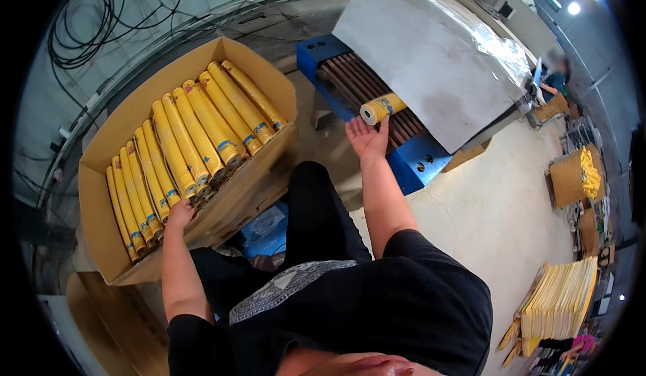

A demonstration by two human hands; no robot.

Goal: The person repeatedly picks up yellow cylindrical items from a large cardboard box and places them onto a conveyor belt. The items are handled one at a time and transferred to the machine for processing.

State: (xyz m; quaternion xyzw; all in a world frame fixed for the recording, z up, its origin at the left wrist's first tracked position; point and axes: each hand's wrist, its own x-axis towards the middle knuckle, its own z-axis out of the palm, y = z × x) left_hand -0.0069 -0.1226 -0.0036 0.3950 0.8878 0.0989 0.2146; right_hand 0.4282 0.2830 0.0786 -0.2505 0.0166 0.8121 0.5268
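A yellow printed roll (pixel 381 108) lies across the dark rollers (pixel 350 80) of a blue-framed machine, its far end hidden under a pale metal cover. My right hand (pixel 369 138) is at its near end, palm up, fingers spread, thumb by the roll. To the left, my left hand (pixel 180 213) reaches over the near edge of a large cardboard box (pixel 101 201), against the ends of the yellow rolls (pixel 176 148) inside. Its fingers are small and partly hidden, so I cannot make out a grip. The rolls lie side by side, with more ends showing underneath.
The metal cover (pixel 424 46) slopes above the rollers. Black cable (pixel 84 23) hangs coiled on the wall at the far left. A blue plastic bag (pixel 266 231) sits below the box. At the right are a carton of yellow rolls (pixel 568 177), a yellowish stack (pixel 558 302) and other people.
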